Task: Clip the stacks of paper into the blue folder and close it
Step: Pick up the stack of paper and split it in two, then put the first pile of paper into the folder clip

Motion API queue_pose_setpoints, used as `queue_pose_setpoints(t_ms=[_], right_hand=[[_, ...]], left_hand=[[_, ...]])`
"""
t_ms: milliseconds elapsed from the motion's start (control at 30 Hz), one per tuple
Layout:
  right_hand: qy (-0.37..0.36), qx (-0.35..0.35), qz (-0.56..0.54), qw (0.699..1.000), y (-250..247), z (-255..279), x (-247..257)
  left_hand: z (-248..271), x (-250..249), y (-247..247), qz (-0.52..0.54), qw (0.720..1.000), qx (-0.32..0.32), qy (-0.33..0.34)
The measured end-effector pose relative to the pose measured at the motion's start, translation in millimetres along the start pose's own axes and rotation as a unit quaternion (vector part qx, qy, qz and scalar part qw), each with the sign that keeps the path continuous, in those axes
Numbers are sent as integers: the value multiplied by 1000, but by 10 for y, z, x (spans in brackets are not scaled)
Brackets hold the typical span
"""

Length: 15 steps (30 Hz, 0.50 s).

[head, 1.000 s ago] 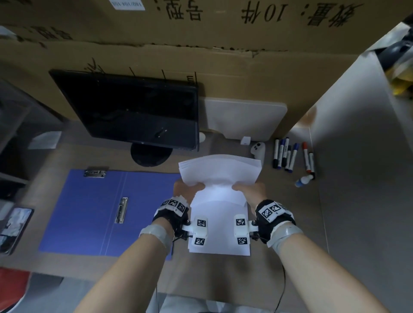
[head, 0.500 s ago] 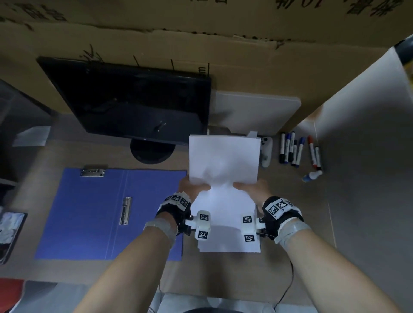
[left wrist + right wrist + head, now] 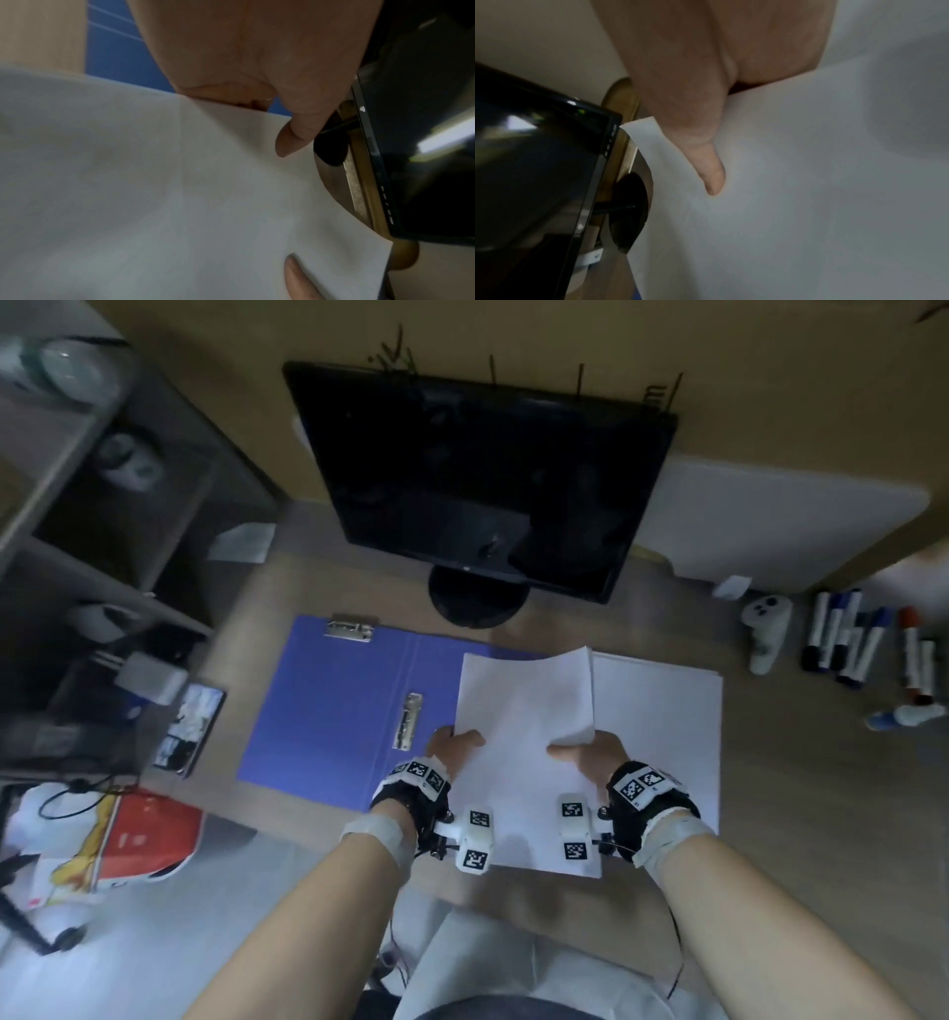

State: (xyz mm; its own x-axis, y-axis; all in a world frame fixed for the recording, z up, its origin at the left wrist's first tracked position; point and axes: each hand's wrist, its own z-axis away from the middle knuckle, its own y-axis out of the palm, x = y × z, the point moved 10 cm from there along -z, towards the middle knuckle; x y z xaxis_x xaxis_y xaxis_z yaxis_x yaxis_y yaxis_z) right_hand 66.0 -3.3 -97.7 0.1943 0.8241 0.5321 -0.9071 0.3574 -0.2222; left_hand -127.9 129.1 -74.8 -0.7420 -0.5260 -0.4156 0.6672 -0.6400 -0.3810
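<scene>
Left hand [image 3: 454, 747] and right hand [image 3: 590, 752] pinching opposite edges of a thin white paper stack [image 3: 524, 711], thumbs on top, raised over the right leaf of an open blue folder [image 3: 328, 701] with silver clips. Beside it, a second white paper stack [image 3: 662, 711] flat on the wooden desk [image 3: 821, 788], before a black monitor [image 3: 482, 474].

Both forearms are stretched forward, side by side, each wrist wrapped in a black band with white marker blocks. The left hand [image 3: 454, 746] and the right hand [image 3: 595, 752] are held level, thumbs laid on top and fingers curled beneath a stack of paper [image 3: 524, 711], pinching it.
</scene>
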Motion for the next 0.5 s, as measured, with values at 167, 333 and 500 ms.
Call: queue_pose_setpoints(t_ms=[167, 333, 500], right_hand=[[29, -40, 19, 999, 357, -30, -106], [61, -74, 38, 995, 514, -107, -151], [114, -122, 44, 985, 579, -72, -176]], left_hand=[[1, 498, -325, -5, 998, 13, -56], [-28, 687, -505, 6, 993, 52, -110], [-376, 715, -927, -64, 994, 22, -88]])
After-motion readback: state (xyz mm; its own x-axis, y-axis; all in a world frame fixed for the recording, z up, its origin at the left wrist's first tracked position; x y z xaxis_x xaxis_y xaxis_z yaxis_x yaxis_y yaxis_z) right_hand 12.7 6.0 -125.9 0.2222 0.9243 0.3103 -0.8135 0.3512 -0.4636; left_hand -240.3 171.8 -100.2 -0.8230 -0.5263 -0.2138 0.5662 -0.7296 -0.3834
